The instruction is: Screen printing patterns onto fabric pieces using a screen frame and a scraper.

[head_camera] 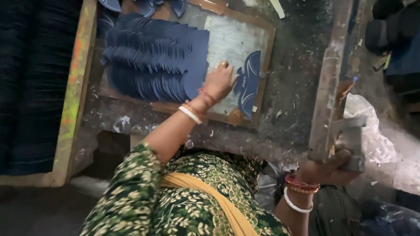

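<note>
- Pressing down on a dark blue cut-out piece point(247, 83), the left hand point(220, 81) is lying flat on the wooden-framed board point(262, 65), its grip spread apart rather than closed, with fingers resting at the piece's near edge; judging by the pose, it is holding the piece steady on the pale sheet.
- Sitting at the board's right edge, the piece is showing pale curved lines on its face.
- Fanning out over the board's left half, a stack of matching dark blue cut-outs point(153, 57) is lying in overlapping rows, probably laid so for picking one at a time.
- Wrapping around a grey metal tool point(350, 140), the right hand point(330, 170) is sitting well to the right of the board; its grip is clamped on the lower end of that tool, beside a long rusty bar point(326, 83) that is running up past the board's right side.
- Bunching to the right of the bar, a white plastic sheet point(372, 131) is lying crumpled.
- Carrying the board, the table point(293, 100) is looking grimy and dark, flecked with scraps and dried glue.
- Running along the board's far left, a paint-stained wooden plank point(74, 87) is edging a dark ribbed mass; the room is looking dim and cluttered.
</note>
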